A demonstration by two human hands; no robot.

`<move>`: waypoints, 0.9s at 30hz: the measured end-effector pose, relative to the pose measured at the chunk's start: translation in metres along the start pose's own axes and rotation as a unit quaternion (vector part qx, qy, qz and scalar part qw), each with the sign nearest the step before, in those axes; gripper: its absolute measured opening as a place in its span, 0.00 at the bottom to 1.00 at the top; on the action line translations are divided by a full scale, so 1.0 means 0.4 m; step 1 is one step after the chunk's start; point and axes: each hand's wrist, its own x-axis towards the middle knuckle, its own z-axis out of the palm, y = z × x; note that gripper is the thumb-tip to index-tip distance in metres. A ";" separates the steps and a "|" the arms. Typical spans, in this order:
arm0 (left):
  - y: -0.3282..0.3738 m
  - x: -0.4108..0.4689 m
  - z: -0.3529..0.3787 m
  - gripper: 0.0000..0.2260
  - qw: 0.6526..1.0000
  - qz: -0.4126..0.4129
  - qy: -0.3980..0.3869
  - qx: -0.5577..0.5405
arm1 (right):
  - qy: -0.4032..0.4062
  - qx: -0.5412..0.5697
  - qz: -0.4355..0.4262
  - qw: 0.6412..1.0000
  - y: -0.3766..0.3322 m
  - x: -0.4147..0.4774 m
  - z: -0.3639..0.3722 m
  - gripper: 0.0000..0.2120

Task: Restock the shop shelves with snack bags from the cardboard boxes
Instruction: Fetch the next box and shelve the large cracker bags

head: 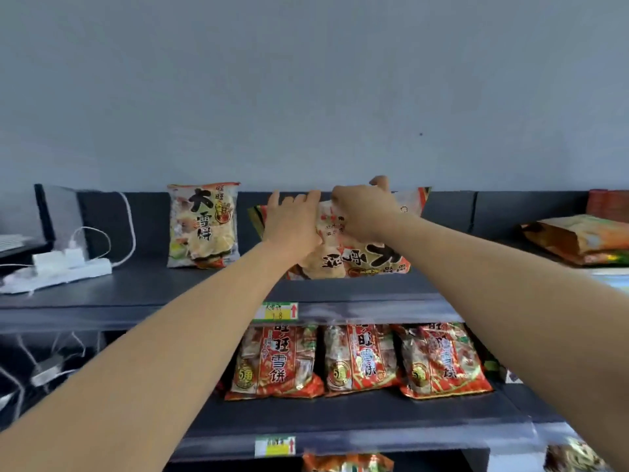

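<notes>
The left hand and the right hand hold one snack bag side by side above the top shelf. Left of the left hand a second bag stands against the shelf's back, with a power strip farther left. Well right of the right hand lie stacked bags. Below both hands, three bags stand in a row on the lower shelf.
</notes>
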 end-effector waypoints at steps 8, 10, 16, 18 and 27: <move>-0.228 0.097 0.142 0.14 0.972 -0.178 -0.005 -0.151 | 0.136 0.012 -0.022 0.990 -0.063 0.186 0.143 0.34; -0.284 0.116 0.178 0.15 0.957 -0.217 -0.011 -0.191 | 0.185 0.062 0.027 0.980 -0.068 0.211 0.179 0.39; -0.402 0.171 0.295 0.27 0.824 -0.311 -0.035 -0.471 | 0.001 0.343 0.203 0.917 -0.057 0.300 0.328 0.51; -0.421 0.188 0.333 0.26 0.783 -0.324 -0.050 -0.528 | -0.082 0.440 0.240 0.861 -0.057 0.327 0.381 0.52; -0.471 0.240 0.492 0.23 0.735 -0.331 -0.093 -0.585 | -0.140 0.598 0.313 0.724 -0.097 0.454 0.538 0.56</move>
